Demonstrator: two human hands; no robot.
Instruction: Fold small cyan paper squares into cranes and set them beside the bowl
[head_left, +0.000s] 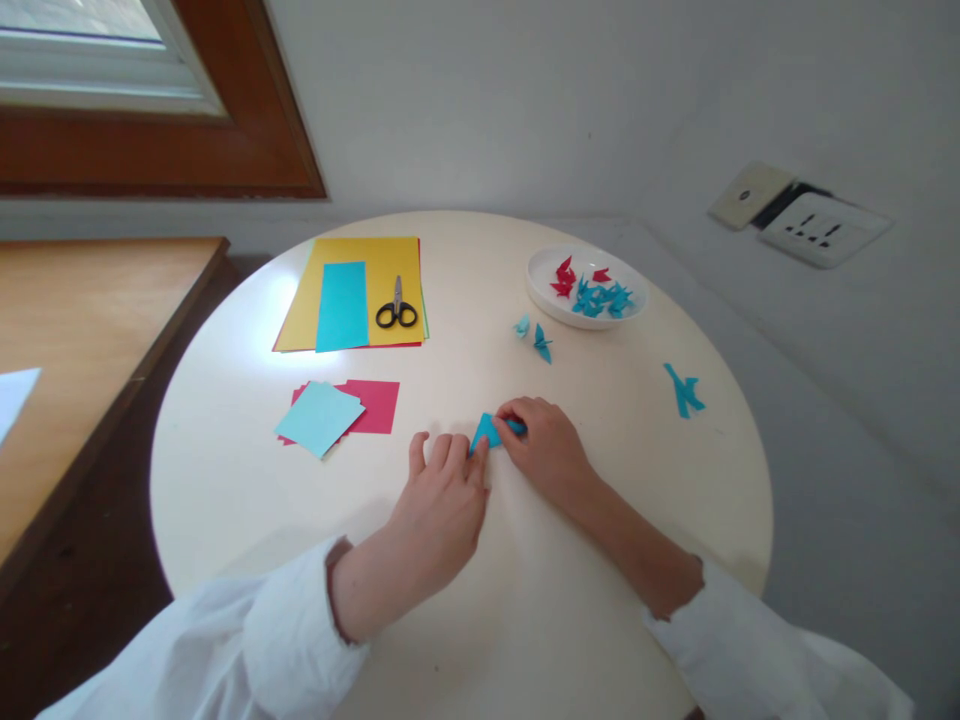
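Table [600, 560], round, with paper folding at centre.
Sheets [375, 255] lie at 11 o'clock, plate [541, 288] at 1; at centre left hand [439, 510], fingers spread flat, presses the 9 o'clock corner of blue piece [487, 432], right hand [547, 450] pinches its 3 o'clock end. Likely creasing a fold; next move calls for firm, even pressure along that edge.

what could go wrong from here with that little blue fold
1. The blue paper piece is small and pinned only under the fingertips of the left hand and right hand; it might slip, and the crease would come out crooked.
2. The loose blue shape lies near the right edge of the table; a sweep of the right forearm or sleeve could brush it off.
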